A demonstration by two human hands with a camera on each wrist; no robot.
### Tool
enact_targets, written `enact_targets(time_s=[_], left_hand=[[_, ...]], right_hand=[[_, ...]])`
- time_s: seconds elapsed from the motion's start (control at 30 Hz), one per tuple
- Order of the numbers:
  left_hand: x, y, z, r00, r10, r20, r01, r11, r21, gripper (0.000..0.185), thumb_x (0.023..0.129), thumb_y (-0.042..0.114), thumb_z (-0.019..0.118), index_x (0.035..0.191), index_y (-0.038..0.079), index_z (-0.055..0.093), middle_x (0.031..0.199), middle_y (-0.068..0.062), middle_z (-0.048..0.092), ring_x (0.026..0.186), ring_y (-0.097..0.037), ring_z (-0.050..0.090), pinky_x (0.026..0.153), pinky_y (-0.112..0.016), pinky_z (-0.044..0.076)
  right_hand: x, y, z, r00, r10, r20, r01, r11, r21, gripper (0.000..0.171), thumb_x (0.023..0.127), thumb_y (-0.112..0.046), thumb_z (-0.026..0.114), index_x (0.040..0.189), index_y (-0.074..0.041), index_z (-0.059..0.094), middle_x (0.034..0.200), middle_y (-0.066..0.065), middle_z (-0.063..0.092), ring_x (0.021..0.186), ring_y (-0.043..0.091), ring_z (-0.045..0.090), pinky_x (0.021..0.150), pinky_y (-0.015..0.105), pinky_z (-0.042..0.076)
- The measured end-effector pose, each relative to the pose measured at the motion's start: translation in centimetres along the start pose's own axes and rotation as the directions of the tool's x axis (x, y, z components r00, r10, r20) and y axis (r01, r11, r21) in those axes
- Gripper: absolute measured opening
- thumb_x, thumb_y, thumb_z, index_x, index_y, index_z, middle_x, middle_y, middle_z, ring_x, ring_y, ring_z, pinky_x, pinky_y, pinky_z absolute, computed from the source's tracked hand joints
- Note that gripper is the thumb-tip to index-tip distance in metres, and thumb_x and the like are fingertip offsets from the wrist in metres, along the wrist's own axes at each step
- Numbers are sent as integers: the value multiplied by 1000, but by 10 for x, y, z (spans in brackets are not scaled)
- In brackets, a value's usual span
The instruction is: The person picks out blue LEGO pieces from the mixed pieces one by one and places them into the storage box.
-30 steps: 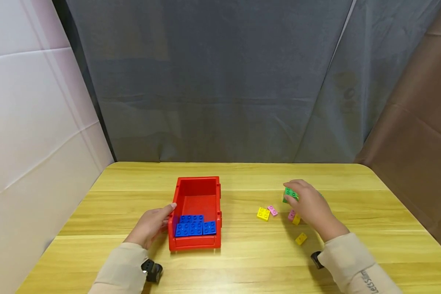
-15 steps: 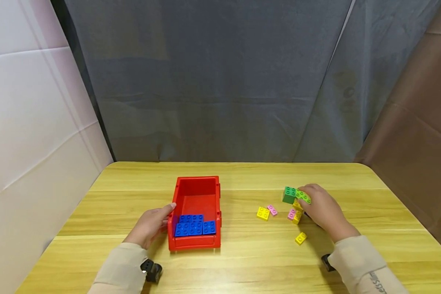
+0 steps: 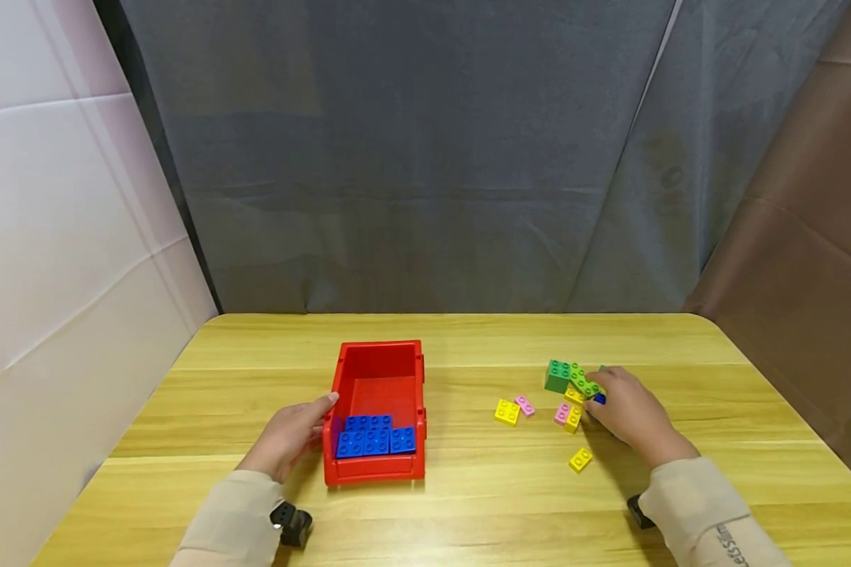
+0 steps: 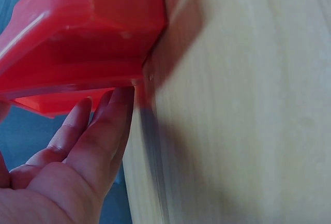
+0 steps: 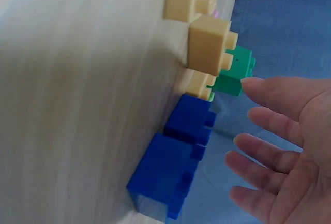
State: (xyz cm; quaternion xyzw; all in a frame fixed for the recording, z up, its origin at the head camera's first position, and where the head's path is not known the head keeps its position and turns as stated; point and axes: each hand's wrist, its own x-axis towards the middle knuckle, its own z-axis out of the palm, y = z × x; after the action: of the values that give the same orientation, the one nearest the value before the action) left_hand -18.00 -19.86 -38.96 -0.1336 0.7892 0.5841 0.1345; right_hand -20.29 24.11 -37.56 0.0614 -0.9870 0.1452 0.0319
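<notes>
Right hand [image 3: 627, 413] loose-fingered, gripping nothing, just beside blue bricks [image 5: 176, 167] on the counter [image 3: 468, 504], at its fingertips, long axis running toward green brick [image 3: 559, 376]. Left hand [image 3: 291, 433] flat against red bin [image 3: 343, 370], well apart.

The right hand [image 3: 631, 416] now sits nearer the table's right edge, fingers loose, uncovering the green bricks [image 3: 570, 379] and a blue brick [image 3: 599, 399].
</notes>
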Motion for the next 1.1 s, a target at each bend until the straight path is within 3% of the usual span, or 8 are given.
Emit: enact_targets(time_s=[0.33,1.1], left_hand=[[-1,0,0,1000,5,3,-5,1000,1,75,97,49,49,137,-13,40,138,-31,44,124,-43,45,108,-52,36],[1,-1,-1,1000,-4,4,4,1000,17,78,95,53,49,138,-12,40,140,-31,43,126,-44,43,108,-52,36]], right_hand=[[1,10,6,995,25,93,-19,998,-62,47,87,-18,71,126,4,58,133,34,47,121,52,46,94,62,43],[5,17,14,993,13,117,-4,997,-77,35,87,-7,69,118,8,61,125,30,56,115,47,53,93,58,46]])
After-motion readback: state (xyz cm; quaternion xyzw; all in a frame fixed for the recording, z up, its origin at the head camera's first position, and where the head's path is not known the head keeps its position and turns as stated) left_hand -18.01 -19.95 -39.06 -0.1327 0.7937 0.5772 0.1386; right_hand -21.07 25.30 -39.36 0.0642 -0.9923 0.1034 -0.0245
